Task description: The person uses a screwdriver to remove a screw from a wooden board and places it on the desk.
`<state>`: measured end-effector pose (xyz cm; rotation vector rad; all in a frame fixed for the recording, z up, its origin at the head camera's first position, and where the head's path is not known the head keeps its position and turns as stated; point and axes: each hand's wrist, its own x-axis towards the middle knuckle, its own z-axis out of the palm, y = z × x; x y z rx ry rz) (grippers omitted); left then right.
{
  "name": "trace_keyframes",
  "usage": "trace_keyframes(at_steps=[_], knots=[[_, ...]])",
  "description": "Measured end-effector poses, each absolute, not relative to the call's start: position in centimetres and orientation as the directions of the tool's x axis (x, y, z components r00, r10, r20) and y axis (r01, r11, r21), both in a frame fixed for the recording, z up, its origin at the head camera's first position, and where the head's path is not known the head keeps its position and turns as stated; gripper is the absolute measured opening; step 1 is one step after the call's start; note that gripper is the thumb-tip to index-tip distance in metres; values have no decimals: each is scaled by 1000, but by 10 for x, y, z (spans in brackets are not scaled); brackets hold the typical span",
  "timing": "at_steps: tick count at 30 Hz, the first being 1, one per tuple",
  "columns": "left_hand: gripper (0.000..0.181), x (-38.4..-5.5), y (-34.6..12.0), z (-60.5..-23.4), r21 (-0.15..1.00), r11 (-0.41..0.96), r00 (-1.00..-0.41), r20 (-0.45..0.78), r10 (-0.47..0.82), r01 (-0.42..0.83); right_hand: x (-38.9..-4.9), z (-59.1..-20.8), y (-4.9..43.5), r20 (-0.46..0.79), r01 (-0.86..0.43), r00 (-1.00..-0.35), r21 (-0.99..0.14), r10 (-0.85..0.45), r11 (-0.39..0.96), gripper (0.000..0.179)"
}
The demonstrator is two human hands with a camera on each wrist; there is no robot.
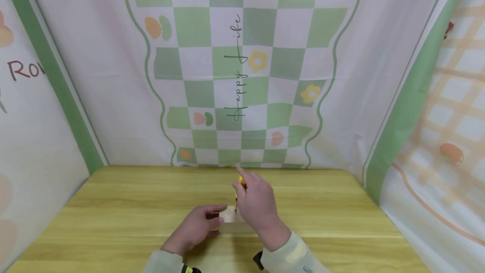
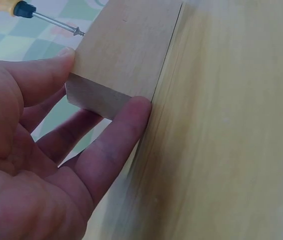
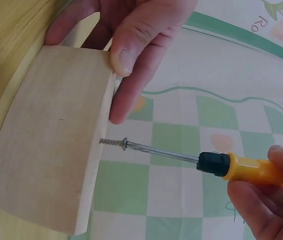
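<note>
A pale wooden block (image 1: 234, 227) stands on the table in front of me. My left hand (image 1: 195, 227) holds its left end, thumb at the upper edge and fingers around the end face and lower edge. A metal screw (image 3: 113, 143) stands partway into the block's narrow upper face, some thread still showing. My right hand (image 1: 259, 202) grips a screwdriver (image 3: 249, 170) with a yellow handle and black collar. In the right wrist view the thumb and fingers pinch the handle. The screwdriver's tip meets the screw's head, with shaft and screw roughly in line.
The wood-grain table (image 1: 132, 201) spreads out on both sides of the hands. Behind it hangs a green and white checked cloth (image 1: 193, 26) with lettering. Printed curtains (image 1: 417, 138) flank the table at left and right.
</note>
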<state>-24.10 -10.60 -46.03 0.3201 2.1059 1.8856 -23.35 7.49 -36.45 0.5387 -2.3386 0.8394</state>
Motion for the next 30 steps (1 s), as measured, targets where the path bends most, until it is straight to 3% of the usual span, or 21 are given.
trace_keyframes(at_steps=[4, 9, 14, 17, 21, 25, 30], knots=[[38, -241, -106, -459, 993, 116, -932, -77, 354, -38, -236, -361, 79, 613, -567, -761, -467, -213, 679, 31], [40, -241, -105, -459, 993, 110, -930, -71, 360, -33, -251, -360, 97, 517, -658, -751, -531, -412, 534, 30], [42, -239, -104, -459, 996, 88, -928, -55, 368, -24, -263, -361, 115, 414, -650, -741, -641, -529, 409, 25], [41, -239, -103, -459, 996, 87, -930, -62, 363, -33, -261, -361, 112, 411, -613, -776, -670, -478, 419, 27], [39, -240, -103, -461, 994, 104, -932, -64, 356, -29, -248, -364, 97, 489, -556, -823, -592, -287, 584, 37], [37, -240, -105, -462, 993, 114, -931, -64, 360, -24, -238, -368, 84, 600, -517, -782, -473, -168, 714, 41], [37, -240, -105, -461, 993, 115, -929, -62, 364, -21, -233, -368, 75, 668, -534, -733, -452, -125, 714, 37]])
